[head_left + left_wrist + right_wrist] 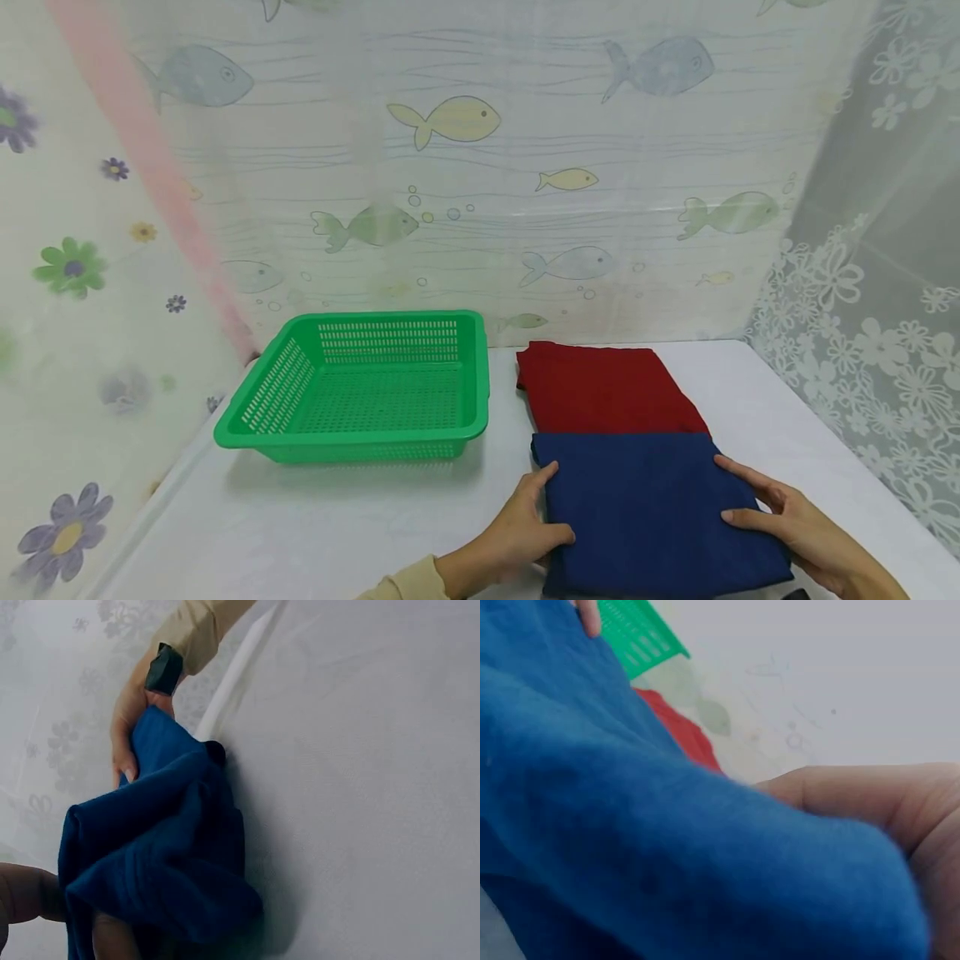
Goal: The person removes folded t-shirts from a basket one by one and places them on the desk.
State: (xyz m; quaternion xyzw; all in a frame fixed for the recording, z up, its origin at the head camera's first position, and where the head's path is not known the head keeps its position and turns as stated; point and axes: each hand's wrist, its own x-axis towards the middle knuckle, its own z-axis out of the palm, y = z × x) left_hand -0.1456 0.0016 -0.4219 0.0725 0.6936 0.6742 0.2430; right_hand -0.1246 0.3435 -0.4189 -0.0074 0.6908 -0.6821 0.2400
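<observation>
A folded dark blue cloth (645, 508), perhaps a garment, is held between my two hands at the front right of the table. My left hand (525, 525) grips its left edge, thumb on top and some fingers hidden beneath. On the opposite side, my right hand (802, 533) pinches the right edge, with the thumb lying over the fabric. In the left wrist view the blue cloth (157, 847) shows loose folds at its end. A folded red cloth (607, 387) lies flat just behind the blue one, its near part covered from view.
A green plastic basket (360, 440) with slotted sides stands on the left half of the white-covered table (300, 533), with nothing inside. A fish-printed curtain (465, 250) hangs behind the table, and a lace-patterned curtain (885, 333) borders the right side.
</observation>
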